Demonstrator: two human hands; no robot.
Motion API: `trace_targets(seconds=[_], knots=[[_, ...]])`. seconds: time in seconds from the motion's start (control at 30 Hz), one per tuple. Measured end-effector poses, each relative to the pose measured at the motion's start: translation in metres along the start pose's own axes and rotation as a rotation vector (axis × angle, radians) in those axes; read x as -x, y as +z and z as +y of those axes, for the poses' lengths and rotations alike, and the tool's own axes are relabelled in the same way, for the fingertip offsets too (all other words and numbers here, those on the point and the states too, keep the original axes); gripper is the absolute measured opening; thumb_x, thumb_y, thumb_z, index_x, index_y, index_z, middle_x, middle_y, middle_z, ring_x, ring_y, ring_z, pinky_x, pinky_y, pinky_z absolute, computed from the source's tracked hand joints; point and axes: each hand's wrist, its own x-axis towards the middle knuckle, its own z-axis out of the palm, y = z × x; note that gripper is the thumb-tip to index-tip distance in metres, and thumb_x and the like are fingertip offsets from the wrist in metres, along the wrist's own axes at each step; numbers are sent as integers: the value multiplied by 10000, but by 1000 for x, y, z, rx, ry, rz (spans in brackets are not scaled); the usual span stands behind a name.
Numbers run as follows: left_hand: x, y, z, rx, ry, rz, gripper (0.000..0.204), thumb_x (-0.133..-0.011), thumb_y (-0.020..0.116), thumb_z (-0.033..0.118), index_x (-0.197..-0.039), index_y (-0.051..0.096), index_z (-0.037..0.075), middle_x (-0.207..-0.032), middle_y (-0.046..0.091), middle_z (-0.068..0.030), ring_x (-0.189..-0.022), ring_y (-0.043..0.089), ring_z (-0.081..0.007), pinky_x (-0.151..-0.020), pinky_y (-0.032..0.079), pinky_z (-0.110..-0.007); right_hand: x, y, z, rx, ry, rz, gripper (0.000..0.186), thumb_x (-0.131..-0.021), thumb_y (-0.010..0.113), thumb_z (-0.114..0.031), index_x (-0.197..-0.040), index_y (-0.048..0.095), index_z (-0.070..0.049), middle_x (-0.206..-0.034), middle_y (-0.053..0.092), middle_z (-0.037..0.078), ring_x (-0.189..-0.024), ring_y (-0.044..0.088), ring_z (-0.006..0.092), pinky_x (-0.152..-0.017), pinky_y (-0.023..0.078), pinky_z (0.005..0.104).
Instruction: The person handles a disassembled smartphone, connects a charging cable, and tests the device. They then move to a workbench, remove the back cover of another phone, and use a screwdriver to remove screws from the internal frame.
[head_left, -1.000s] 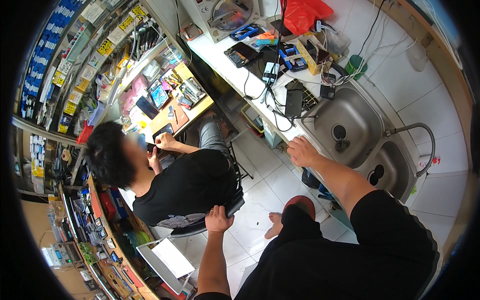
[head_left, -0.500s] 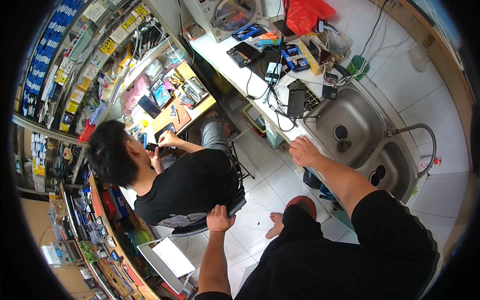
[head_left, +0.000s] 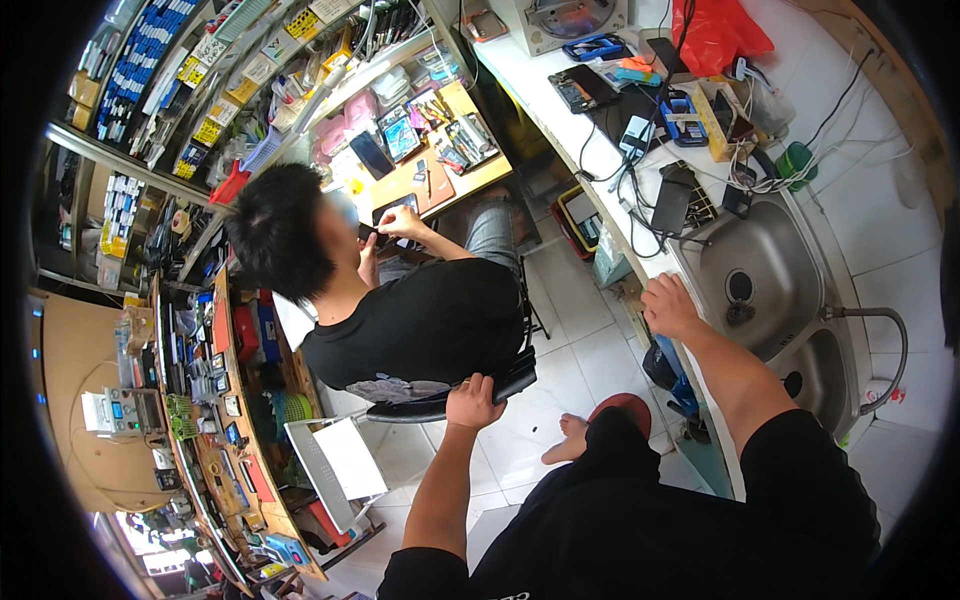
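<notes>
My left hand [head_left: 475,402] is closed over the top of a black chair backrest [head_left: 518,378], fingers wrapped over its edge. In that chair sits a person in a black shirt [head_left: 430,315], turned toward a workbench. My right hand [head_left: 670,306] rests at the front edge of the white counter [head_left: 535,108], fingers curled on the edge, beside the steel sink [head_left: 822,255]. The person's own hands [head_left: 400,222] hold a small dark object over the bench, too small to make out.
On the workbench [head_left: 462,186] lie phones and tools. Phones, a tangle of cables [head_left: 640,180] and a red plastic bag [head_left: 722,38] cover the counter. Shelves [head_left: 215,110] stocked with packets rise at left. A grey folding frame [head_left: 345,465] stands behind the chair; a red stool [head_left: 628,408] is by my leg.
The whole scene has shifted to the right in the picture as my head turned left. Both my hands keep their places on the backrest and the counter edge.
</notes>
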Motion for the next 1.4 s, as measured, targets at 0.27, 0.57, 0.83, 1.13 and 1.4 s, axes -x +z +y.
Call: trace_targets(seconds=[0.27, 0.57, 0.83, 1.13, 1.4], knots=[[0, 0, 0, -19, -2, -13, 400, -663, 826, 343, -865, 578, 104, -840, 566, -78, -745, 680, -281, -652, 577, -410, 2, 0, 0, 11, -11, 38, 157, -721, 727, -159, -847, 639, -128, -1007, 561, 57, -1048, 512, 273, -936, 404, 423], [0, 0, 0, -24, 4, -9, 398, -661, 826, 343, -867, 583, 105, -836, 565, -75, -733, 679, -278, -639, 579, -406, 2, 4, 2, -21, -6, 43, 157, -710, 732, -156, -833, 638, -130, -999, 563, 54, -1048, 515, 276, -941, 403, 434], [1, 2, -2, -33, 12, 10, 383, -667, 813, 347, -859, 584, 108, -833, 562, -73, -730, 679, -278, -638, 585, -412, 2, 3, 2, -39, -16, 42, 177, -721, 730, -162, -867, 637, -126, -1016, 561, 51, -1071, 516, 271, -949, 403, 436], [1, 5, -3, -20, 29, 45, 397, -631, 816, 326, -835, 560, 100, -829, 554, -83, -721, 652, -291, -593, 549, -422, 3, 3, 1, -27, -12, -25, 220, -711, 752, -203, -876, 629, -126, -1021, 562, 41, -1066, 517, 245, -938, 400, 418], [2, 10, -6, -34, 13, 14, 420, -617, 813, 324, -870, 563, 102, -847, 556, -93, -726, 658, -311, -596, 550, -441, 2, 6, 1, 22, -13, -27, 215, -725, 751, -217, -890, 638, -140, -1022, 555, 28, -1065, 509, 233, -935, 392, 399]])
